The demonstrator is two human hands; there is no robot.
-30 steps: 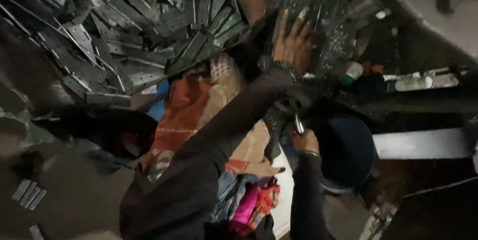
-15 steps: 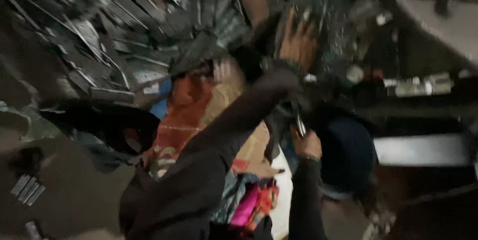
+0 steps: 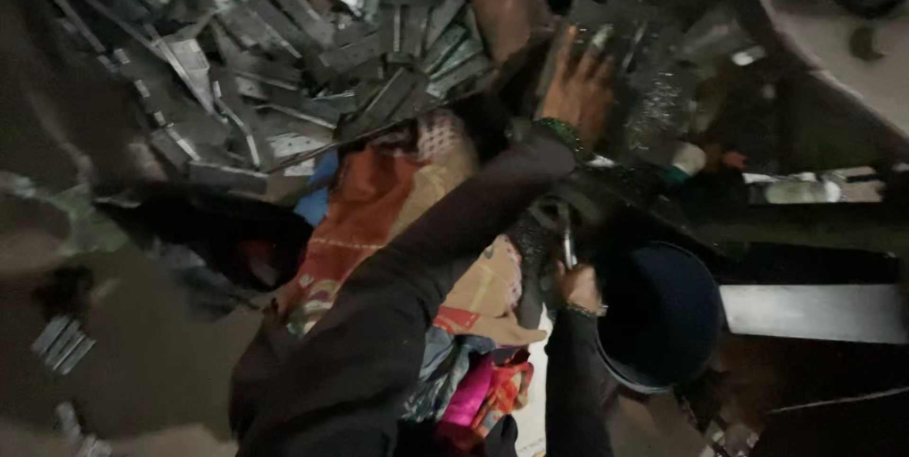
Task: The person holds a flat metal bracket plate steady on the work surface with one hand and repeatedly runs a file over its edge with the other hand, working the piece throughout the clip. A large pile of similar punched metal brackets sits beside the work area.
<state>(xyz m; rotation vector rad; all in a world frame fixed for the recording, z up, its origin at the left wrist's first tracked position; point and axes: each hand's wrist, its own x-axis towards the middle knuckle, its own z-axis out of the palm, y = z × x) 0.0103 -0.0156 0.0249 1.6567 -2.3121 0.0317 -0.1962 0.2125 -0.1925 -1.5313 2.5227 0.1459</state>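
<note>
1. Two hands work at a dark machine. The left hand [image 3: 576,88] lies flat, fingers spread, on a metal sheet [image 3: 653,78] scattered with shiny chips; it grips nothing.
2. The right hand [image 3: 578,285], below and nearer the body, is curled around what looks like a lever [image 3: 566,241]; the blur leaves the grip unsure.
3. By my reading, the step in hand is steadying the sheet while the lever is worked. The next move calls for keeping the flat palm firm and its fingers away from the tool.
4. Left of the flat hand lies a heap of metal strips [image 3: 284,69]. Just right of the curled hand sits a dark blue tub [image 3: 663,315].
</note>
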